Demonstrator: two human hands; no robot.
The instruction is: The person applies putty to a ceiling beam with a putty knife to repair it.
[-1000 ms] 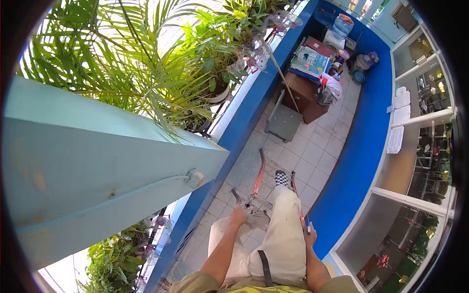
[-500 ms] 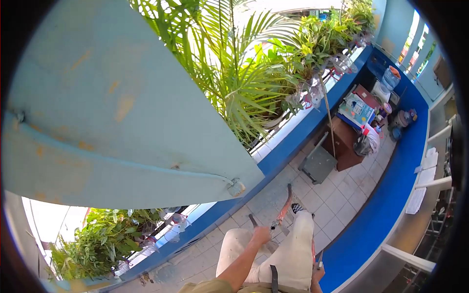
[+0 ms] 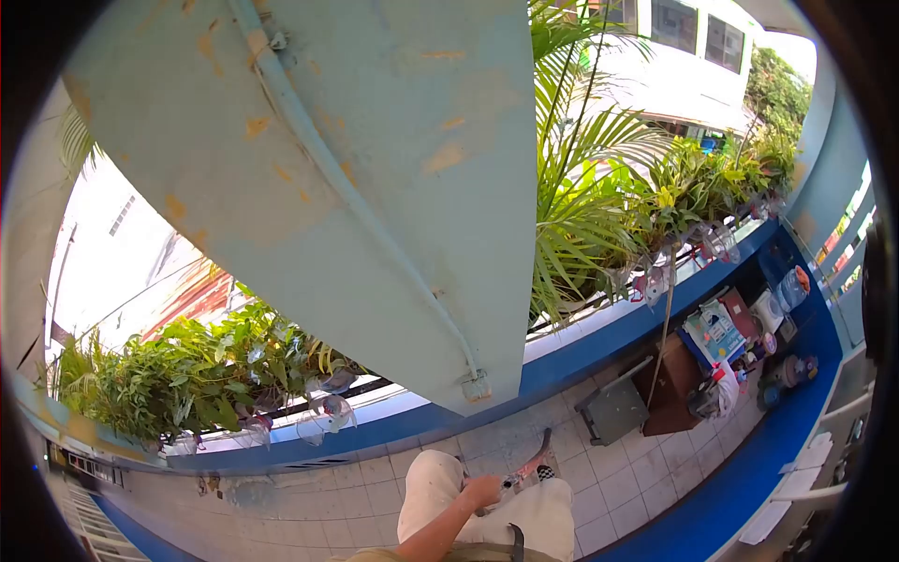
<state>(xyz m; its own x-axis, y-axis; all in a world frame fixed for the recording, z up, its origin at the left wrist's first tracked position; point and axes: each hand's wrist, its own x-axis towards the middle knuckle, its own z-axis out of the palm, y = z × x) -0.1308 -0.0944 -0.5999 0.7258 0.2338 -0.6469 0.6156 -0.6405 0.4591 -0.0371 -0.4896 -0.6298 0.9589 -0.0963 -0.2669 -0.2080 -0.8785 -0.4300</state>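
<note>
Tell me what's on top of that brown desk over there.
A colorful printed sheet lies on the brown desk, beside other clutter. Whatever is directly beneath the sheet is covered and can't be seen.

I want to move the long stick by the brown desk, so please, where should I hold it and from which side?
I would wrap a hand around the middle of the long stick, coming from the side of the grey chair. The shaft is thin and stands steeply; its lower part runs close between chair and brown desk, its top by the plants, so the middle seems freest.
</note>
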